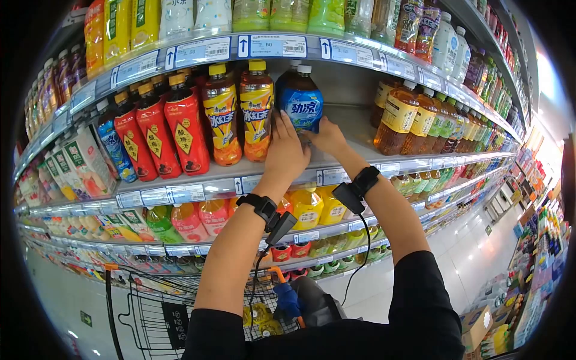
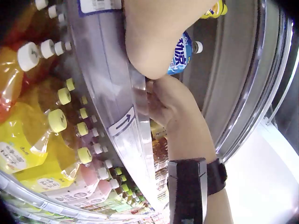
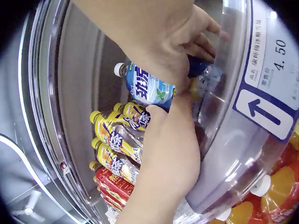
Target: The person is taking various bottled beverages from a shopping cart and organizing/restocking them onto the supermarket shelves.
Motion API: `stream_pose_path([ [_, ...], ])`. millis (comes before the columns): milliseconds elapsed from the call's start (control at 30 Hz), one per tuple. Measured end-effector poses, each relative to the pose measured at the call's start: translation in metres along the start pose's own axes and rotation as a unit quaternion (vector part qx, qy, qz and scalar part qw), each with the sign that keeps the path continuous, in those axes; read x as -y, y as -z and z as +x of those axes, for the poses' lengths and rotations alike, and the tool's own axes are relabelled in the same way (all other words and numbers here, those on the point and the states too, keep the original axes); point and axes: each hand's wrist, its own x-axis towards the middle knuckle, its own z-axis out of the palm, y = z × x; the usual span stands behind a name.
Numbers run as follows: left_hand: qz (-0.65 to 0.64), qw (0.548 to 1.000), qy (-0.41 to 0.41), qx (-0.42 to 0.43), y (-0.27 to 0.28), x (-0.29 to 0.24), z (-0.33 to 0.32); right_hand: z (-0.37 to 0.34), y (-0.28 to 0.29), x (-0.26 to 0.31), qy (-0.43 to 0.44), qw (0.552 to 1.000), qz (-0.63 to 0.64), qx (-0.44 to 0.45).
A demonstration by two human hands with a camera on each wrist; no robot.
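Note:
A blue drink bottle (image 1: 302, 103) with a white cap stands upright on the middle shelf, between my two hands. My left hand (image 1: 287, 150) lies along its left side, fingers straight and pointing up the bottle. Low on its right side, my right hand (image 1: 329, 139) holds it with bent fingers. In the right wrist view, the bottle's label (image 3: 148, 86) shows past my right hand (image 3: 173, 51), whose fingers reach round the lower part. The left fingertips are hidden there. Another white-capped bottle (image 1: 294, 62) stands right behind. In the left wrist view, my left hand (image 2: 149, 51) partly covers the blue bottle (image 2: 181, 56).
Yellow-labelled tea bottles (image 1: 257, 111) stand close on the left, with red bottles (image 1: 185, 126) beyond. Amber bottles (image 1: 396, 117) stand to the right. A price-tag rail (image 1: 270, 47) runs along the shelf above. Below me is a shopping cart (image 1: 144, 312).

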Motion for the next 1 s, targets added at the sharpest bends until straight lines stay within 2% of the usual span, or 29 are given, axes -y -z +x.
stream_pose_path([
  [333, 0.025, 0.999, -0.013, 0.028, -0.001, 0.001, 0.0, 0.015, -0.002, -0.006, -0.017, 0.996, 0.086, -0.013],
  [433, 0.032, 0.999, -0.02, 0.032, -0.003, 0.002, -0.001, 0.029, -0.01, -0.009, -0.011, 0.999, 0.042, -0.026],
  [733, 0.03, 0.998, -0.025, 0.04, -0.008, 0.004, 0.0, 0.061, -0.019, -0.005, -0.015, 0.999, 0.038, 0.022],
  [833, 0.025, 0.999, -0.028, 0.036, -0.009, 0.004, 0.001, 0.082, -0.041, -0.017, -0.025, 1.0, -0.013, -0.007],
  [933, 0.01, 0.999, -0.032, 0.037, -0.009, 0.005, 0.0, 0.099, -0.048, -0.02, -0.005, 0.999, -0.029, 0.035],
  [1000, -0.001, 0.999, -0.033, 0.035, -0.008, 0.004, 0.0, 0.097, -0.044, -0.011, -0.04, 0.998, -0.037, 0.034],
])
